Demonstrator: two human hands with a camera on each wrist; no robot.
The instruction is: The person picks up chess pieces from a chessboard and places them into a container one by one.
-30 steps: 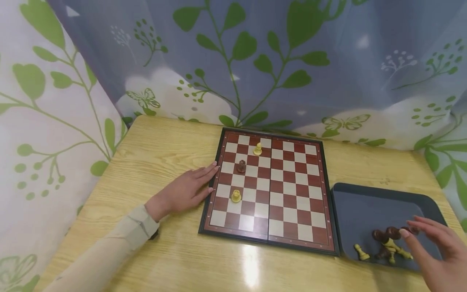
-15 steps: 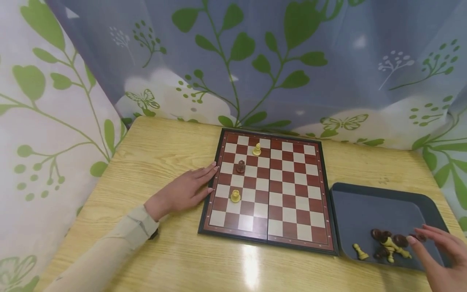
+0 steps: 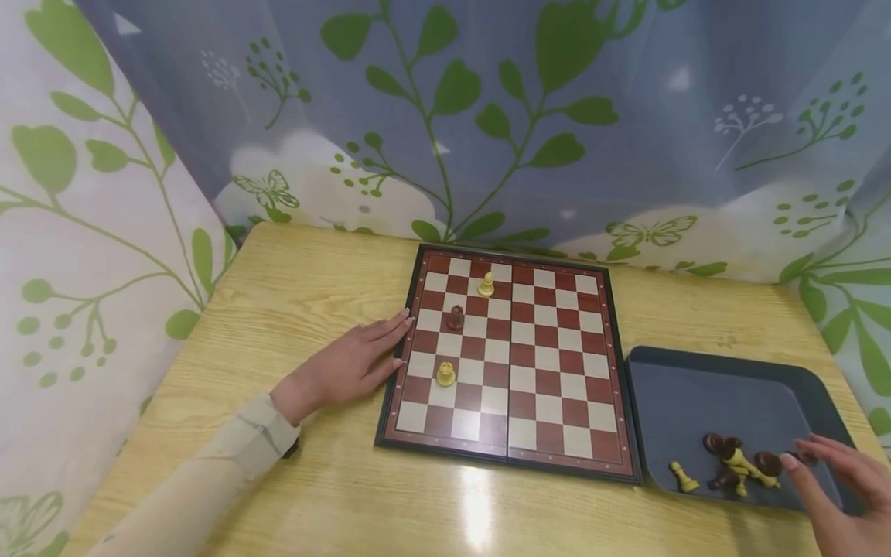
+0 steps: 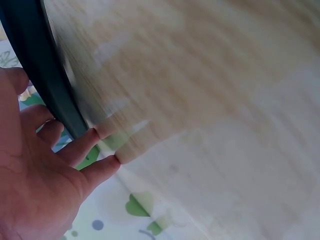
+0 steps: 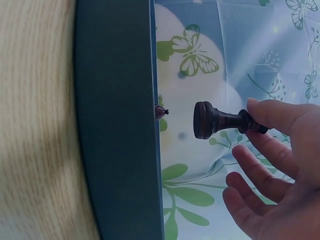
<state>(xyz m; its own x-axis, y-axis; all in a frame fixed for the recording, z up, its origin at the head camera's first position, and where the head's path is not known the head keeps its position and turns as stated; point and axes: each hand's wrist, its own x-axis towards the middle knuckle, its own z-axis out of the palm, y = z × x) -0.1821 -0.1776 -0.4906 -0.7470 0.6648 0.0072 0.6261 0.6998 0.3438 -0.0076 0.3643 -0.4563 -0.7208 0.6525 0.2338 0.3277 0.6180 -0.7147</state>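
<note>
My left hand (image 3: 348,362) lies beside the chessboard (image 3: 553,363), its extended fingers touching the dark left edge; the left wrist view has the same hand (image 4: 45,175) by the board's side. Over the grey tray (image 3: 696,394), my right hand (image 3: 845,487) pinches a dark brown chess piece (image 5: 227,120) by its top between thumb and index finger. Its round base points away from the fingers, and the held end is partly hidden. Below it in the tray lie several brown and yellow chess pieces, including a yellow pawn (image 3: 684,477) set apart to the left.
Three pieces stand upright on the board's left half: a yellow one (image 3: 486,285) at the back, a dark brown one (image 3: 455,317), and a yellow one (image 3: 446,374) nearer the front. The tray touches the board's right side. A leaf-patterned curtain (image 3: 418,178) hangs behind the wooden table (image 3: 327,480).
My right hand has moved slightly down and to the right over the tray, with the dark brown chess piece. My left hand stays at the board's edge. The head view has shifted slightly.
</note>
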